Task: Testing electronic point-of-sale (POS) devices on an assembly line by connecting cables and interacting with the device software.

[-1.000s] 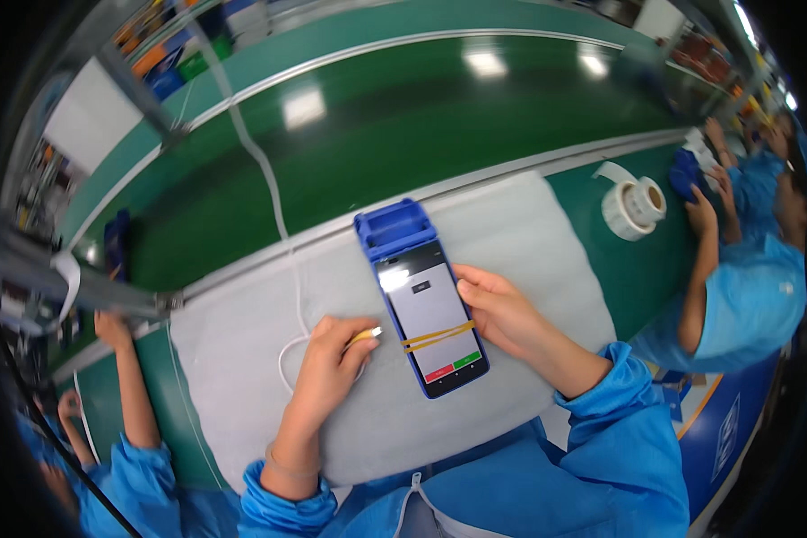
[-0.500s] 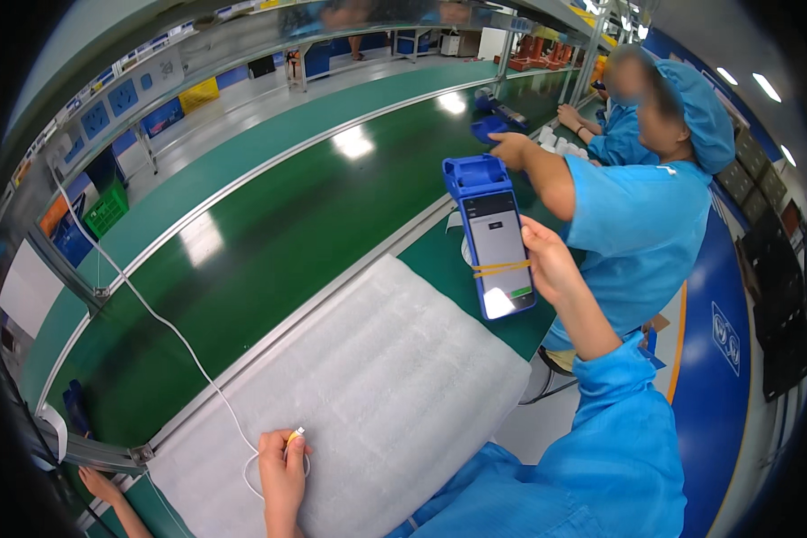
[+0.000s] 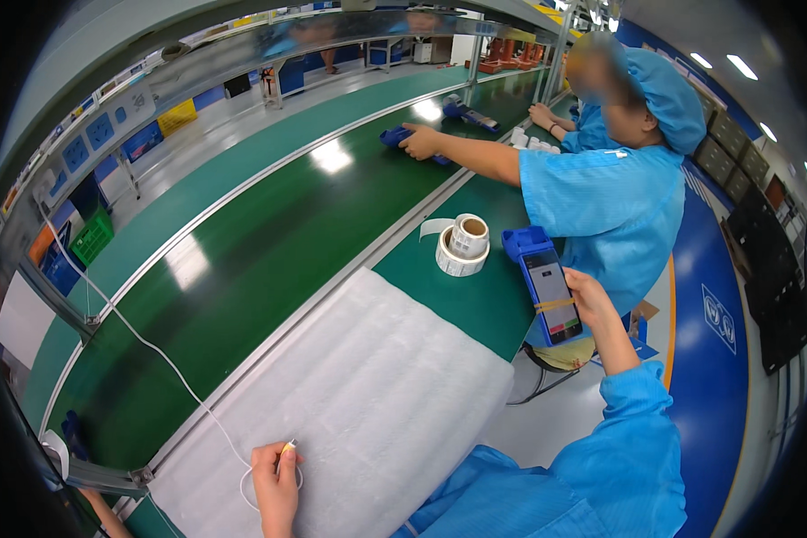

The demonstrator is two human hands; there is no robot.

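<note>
My right hand (image 3: 592, 300) grips a blue handheld payment terminal (image 3: 550, 280) by its right side, its lit screen turned up. A yellow rubber band (image 3: 556, 305) is wrapped around the terminal's lower half. Low over the white foam sheet (image 3: 359, 386), my left hand (image 3: 275, 489) pinches the plug end (image 3: 289, 447) of a white cable (image 3: 188, 386); a bit of yellow shows at the plug. The cable loops by my fingers and runs up to the frame at the far left.
Two label rolls (image 3: 463, 244) sit on the green table beyond the sheet. A green conveyor belt (image 3: 260, 224) runs alongside. At right a co-worker in blue (image 3: 601, 193) reaches over it, hand on a blue device (image 3: 394, 136). Another person's forearm (image 3: 103, 513) shows at lower left.
My right hand has carried the terminal right and down, uncovering the label rolls. Its screen now shows red beside the green. The co-worker's hand has moved left over the belt with the blue device.
</note>
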